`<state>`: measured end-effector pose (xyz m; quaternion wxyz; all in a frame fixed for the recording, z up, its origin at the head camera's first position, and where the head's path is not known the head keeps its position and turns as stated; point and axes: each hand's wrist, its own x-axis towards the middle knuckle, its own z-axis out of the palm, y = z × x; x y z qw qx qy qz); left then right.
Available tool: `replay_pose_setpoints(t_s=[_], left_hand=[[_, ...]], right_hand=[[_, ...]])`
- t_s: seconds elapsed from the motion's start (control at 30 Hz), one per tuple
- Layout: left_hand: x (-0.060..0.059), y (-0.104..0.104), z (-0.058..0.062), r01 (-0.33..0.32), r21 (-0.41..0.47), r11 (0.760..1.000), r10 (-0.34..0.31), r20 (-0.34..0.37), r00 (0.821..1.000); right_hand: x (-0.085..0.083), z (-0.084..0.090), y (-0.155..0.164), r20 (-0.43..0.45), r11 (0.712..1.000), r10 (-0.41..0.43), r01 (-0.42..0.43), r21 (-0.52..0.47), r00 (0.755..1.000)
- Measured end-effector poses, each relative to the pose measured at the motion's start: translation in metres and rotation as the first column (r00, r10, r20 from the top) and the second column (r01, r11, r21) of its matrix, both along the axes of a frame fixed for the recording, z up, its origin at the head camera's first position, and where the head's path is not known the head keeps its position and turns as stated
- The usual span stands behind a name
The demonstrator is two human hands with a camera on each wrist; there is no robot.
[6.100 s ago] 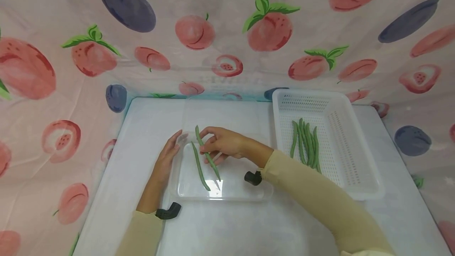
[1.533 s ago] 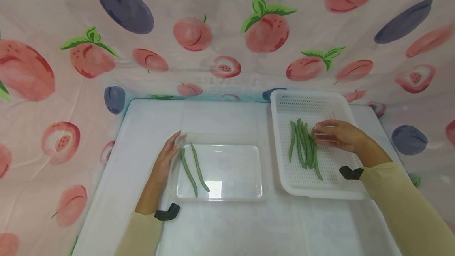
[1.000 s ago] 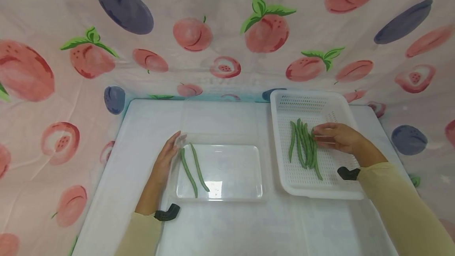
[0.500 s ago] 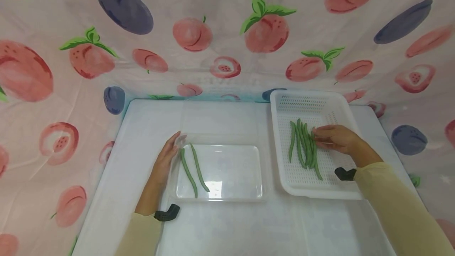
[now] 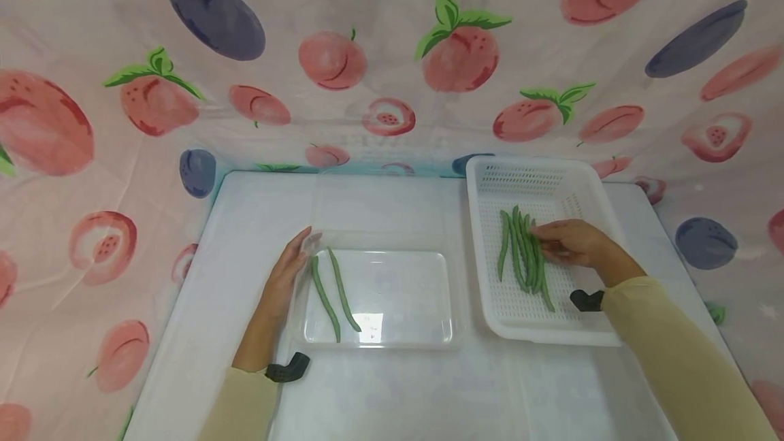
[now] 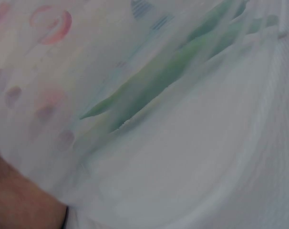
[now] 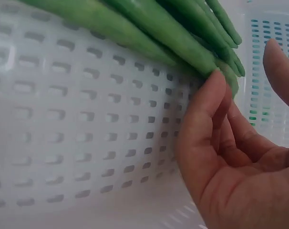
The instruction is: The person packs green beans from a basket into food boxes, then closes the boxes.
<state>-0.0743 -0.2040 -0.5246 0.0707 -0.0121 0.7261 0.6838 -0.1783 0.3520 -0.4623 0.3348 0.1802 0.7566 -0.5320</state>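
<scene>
- Green beans [image 5: 524,250], slim, gently curved, lying bunched in white perf. plastic basket [image 5: 539,333]
- R hand [image 5: 572,242] touching bunch w/ bent fingertips, thumb standing off, gripping nothing; hiding part of bunch
- L hand [image 5: 286,269] resting vs. clear plastic box [image 5: 404,291], fingers lying near-straight; 2 beans [image 5: 345,291] lying inside
- Fruit-print cloth [image 5: 392,12] hanging behind white surface [image 5: 392,393]; box wall hazing L wrist view

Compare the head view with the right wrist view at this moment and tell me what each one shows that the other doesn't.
Only the head view shows the left hand against the side of a clear container, the two green beans lying in it, and the beige sleeves.

Only the right wrist view shows the right hand from its palm side, up close.

Both share that hand at the bunch of beans in the white basket.
</scene>
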Motion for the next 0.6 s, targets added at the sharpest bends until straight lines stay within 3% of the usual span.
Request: replay_pose_setpoints(t_s=[0.33,0.6], left_hand=[[-0.0003,0.0003,0.0000,-0.011,-0.025,1.000,0.011,0.000,1.000],[-0.0006,0.0015,-0.0001,-0.010,-0.020,1.000,0.009,-0.012,1.000]], right_hand=[[-0.0011,-0.0092,-0.0030,-0.047,0.970,0.077,-0.064,0.234,0.996],[-0.0011,-0.0062,-0.0065,-0.064,0.962,0.070,-0.051,0.269,0.995]])
